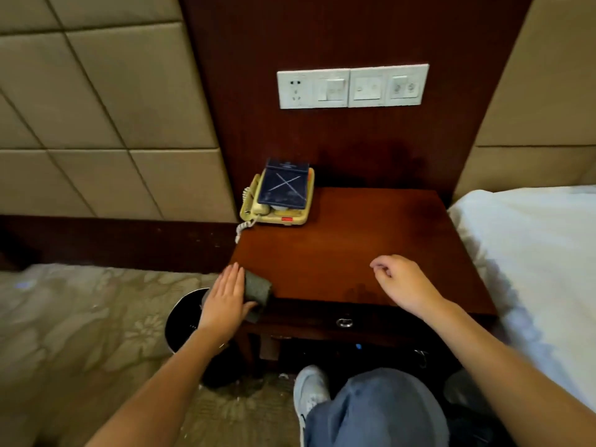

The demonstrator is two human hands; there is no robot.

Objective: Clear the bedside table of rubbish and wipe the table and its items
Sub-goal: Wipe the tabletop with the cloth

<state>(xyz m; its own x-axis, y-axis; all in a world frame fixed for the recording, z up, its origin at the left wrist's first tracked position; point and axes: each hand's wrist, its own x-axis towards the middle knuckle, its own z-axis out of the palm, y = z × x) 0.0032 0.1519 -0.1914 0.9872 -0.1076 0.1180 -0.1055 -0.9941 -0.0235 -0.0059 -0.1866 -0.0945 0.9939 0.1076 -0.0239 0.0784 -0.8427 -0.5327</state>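
Your left hand (pixel 222 301) lies flat, fingers (pixel 233 276) straight, against the cloth (pixel 258 290) at the worktop's (pixel 354 246) front-left corner. Your right hand (pixel 400 282) hovers loosely curled, empty. The cloth overhangs the edge and could slip into the bin (pixel 169 327) below.

At table (pixel 338 246) corner, left hand (pixel 224 301) flat on grey cloth (pixel 258 290), right hand (pixel 403 282) loosely curled
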